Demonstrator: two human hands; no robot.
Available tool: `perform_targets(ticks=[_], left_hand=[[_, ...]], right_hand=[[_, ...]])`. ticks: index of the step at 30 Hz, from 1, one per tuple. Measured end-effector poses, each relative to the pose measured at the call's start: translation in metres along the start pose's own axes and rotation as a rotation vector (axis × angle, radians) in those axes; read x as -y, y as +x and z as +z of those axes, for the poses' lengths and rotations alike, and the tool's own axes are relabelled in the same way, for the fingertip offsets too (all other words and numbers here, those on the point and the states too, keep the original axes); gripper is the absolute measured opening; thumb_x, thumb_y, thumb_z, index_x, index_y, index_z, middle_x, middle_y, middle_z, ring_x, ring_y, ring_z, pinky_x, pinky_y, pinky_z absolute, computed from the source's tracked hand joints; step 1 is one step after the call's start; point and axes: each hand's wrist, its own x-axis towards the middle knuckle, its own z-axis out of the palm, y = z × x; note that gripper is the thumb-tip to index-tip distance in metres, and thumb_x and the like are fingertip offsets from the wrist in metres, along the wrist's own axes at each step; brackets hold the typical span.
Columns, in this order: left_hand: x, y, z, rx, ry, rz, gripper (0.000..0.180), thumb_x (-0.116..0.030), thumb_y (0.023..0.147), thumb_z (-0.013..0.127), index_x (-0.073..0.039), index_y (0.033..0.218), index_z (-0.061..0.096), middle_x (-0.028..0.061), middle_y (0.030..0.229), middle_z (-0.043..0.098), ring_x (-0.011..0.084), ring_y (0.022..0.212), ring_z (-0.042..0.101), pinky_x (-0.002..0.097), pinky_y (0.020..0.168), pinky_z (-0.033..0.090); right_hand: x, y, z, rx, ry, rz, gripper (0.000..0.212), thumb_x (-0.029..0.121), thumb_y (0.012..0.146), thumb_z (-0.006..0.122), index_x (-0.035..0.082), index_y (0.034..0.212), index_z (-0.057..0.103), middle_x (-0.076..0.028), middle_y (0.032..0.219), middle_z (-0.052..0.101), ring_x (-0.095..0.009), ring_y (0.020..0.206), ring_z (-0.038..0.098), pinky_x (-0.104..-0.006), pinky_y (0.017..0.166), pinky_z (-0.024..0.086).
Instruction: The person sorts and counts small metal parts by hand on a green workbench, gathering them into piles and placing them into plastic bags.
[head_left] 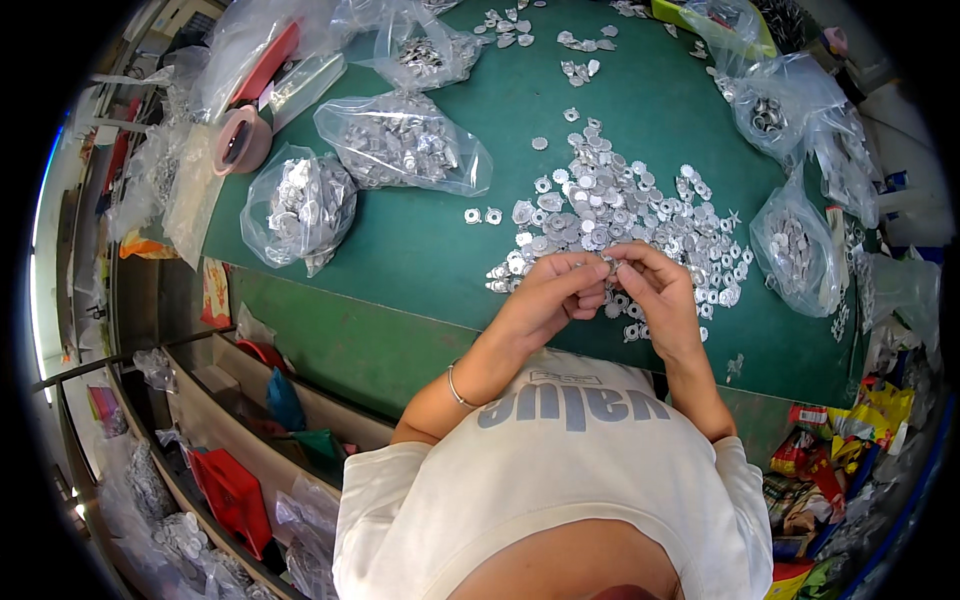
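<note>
Both hands meet over the near edge of a loose heap of small silver metal pieces (610, 190), many of them round with scalloped rims. Between the fingertips is a small silver metal piece (609, 264), mostly covered by the fingers. My left hand (560, 292) pinches it from one side, its other fingers curled in. From the other side my right hand (655, 290) grips the same piece with thumb and fingers. To the left of the heap, two small round pieces (483, 216) lie side by side, apart from the rest.
The green tabletop (400, 270) carries clear bags of silver pieces (400, 140) at the left and another bag (795, 245) at the right. A pink cup (242, 140) stands far left. Small piles (580, 72) lie toward the back. Below left is an open drawer (270, 400).
</note>
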Motion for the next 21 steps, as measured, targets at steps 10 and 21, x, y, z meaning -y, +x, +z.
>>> perform_targets(ticks=[10,21], left_hand=[[0.001,0.002,0.003,-0.091,0.074,0.094,0.017,-0.020,0.088,0.061,-0.005,0.095,0.060,-0.0046,0.066,0.046,0.0043,0.059,0.040,0.0189,0.050,0.031],[0.003,0.006,-0.006,-0.144,0.147,0.097,0.016,-0.016,0.088,0.060,-0.003,0.098,0.060,-0.0032,0.068,0.047,0.0052,0.058,0.042,0.0191,0.050,0.033]], right_hand=[[0.002,0.004,0.006,-0.187,-0.214,-0.185,0.026,-0.003,0.077,0.065,-0.003,0.102,0.058,-0.005,0.091,0.060,-0.009,0.082,0.054,-0.0227,0.075,0.044],[-0.004,0.015,0.001,-0.228,-0.445,-0.310,0.026,-0.002,0.073,0.067,-0.002,0.099,0.061,-0.004,0.084,0.059,-0.009,0.076,0.052,-0.0219,0.071,0.042]])
